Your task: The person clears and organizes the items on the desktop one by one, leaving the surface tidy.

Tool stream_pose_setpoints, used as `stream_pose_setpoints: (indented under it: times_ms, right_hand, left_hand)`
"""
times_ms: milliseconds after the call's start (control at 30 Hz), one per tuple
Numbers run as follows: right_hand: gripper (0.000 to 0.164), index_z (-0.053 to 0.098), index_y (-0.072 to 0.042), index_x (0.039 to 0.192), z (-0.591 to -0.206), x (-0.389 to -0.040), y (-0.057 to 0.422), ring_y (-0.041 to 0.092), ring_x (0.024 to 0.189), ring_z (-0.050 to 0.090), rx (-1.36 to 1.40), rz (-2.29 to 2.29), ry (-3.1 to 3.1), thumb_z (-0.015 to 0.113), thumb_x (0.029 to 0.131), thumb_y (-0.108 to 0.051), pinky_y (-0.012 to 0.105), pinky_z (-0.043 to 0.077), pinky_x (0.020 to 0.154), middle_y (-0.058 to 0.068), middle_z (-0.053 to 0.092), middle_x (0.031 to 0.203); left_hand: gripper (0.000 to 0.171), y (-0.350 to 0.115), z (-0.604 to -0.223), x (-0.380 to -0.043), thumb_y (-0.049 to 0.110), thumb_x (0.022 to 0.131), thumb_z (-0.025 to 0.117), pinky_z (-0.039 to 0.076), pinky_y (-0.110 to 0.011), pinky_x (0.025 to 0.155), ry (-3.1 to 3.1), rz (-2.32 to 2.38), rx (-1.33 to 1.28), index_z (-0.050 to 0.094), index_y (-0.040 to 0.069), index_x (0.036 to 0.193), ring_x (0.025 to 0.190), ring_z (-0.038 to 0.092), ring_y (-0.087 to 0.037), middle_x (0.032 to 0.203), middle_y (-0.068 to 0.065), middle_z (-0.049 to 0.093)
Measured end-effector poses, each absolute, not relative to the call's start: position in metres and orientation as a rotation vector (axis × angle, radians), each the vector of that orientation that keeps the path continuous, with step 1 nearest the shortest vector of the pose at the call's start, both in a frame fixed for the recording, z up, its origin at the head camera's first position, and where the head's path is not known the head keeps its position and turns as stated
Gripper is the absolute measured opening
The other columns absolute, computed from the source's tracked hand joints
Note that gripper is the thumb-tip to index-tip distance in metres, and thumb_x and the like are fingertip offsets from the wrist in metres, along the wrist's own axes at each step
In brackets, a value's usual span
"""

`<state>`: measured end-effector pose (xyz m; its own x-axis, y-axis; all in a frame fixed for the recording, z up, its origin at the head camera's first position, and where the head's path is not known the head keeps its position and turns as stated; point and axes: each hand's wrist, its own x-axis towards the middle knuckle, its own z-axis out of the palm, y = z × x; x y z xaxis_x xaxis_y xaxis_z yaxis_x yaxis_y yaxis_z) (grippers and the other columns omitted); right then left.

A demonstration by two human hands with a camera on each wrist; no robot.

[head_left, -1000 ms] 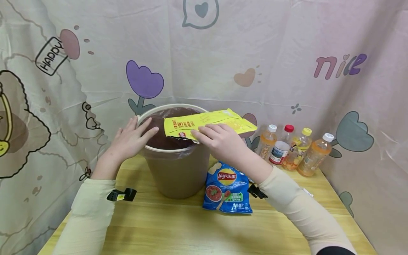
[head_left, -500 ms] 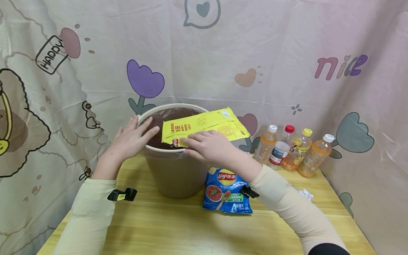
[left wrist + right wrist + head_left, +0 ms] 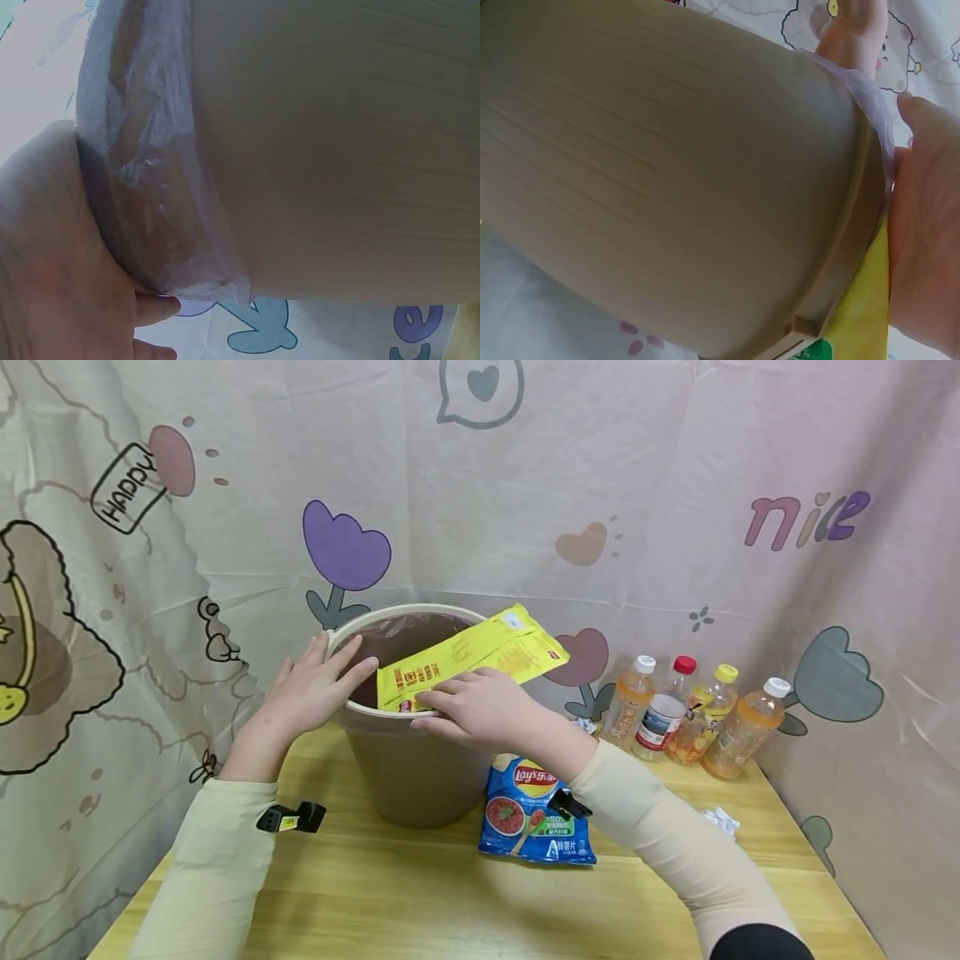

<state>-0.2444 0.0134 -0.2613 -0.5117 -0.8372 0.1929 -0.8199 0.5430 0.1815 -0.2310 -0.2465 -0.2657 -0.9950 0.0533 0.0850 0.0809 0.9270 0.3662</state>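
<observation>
A brown trash bin (image 3: 420,777) with a pale rim and a clear plastic liner (image 3: 154,150) stands on the table. Over its left rim rests my left hand (image 3: 303,689), fingers spread toward the mouth. My right hand (image 3: 487,708) holds a flattened yellow chip bag (image 3: 468,656) by its near edge at the right front of the rim. The bag slants across the opening, its left end dipping just inside and its right end sticking out past the rim. In the right wrist view, yellow bag (image 3: 862,307) shows between that hand and the bin.
A blue Lay's chip bag (image 3: 506,835) leans in front of the bin's right side, on the wooden table (image 3: 420,902). Several capped bottles (image 3: 667,727) stand at the back right. Crumpled white paper (image 3: 722,821) lies near the right edge. A printed curtain (image 3: 480,485) hangs behind.
My right hand has moved left and slightly down with the yellow bag, bringing its left end lower at the bin's mouth and tilting it more. My left hand has stayed on the rim.
</observation>
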Motion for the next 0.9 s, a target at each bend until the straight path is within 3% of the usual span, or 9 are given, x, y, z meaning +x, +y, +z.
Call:
stream_pose_setpoints:
  times_ms: [467,900]
  right_hand:
    - [0.051,0.062,-0.024,0.133,-0.258,-0.247,0.009,0.015,0.122,0.062,1.349,-0.159,-2.373,0.042,0.098,-0.056,0.036,0.048,0.104,-0.005,0.067,0.128]
    - [0.052,0.059,-0.02,0.135,-0.256,-0.244,0.035,0.023,0.129,0.056,1.304,-0.093,-2.263,0.051,0.096,-0.053,0.039,0.044,0.11,0.003,0.062,0.136]
  left_hand:
    - [0.083,-0.246,-0.265,-0.231,0.074,0.094,0.017,-0.004,-0.073,0.113,-3.002,-0.585,-0.125,0.015,0.02,0.158,0.151,-0.008,-0.042,0.162,-0.023,-0.009]
    - [0.084,-0.247,-0.266,-0.231,0.074,0.094,0.016,-0.003,-0.072,0.113,-2.991,-0.579,-0.12,0.016,0.02,0.158,0.151,-0.007,-0.042,0.162,-0.022,-0.009]
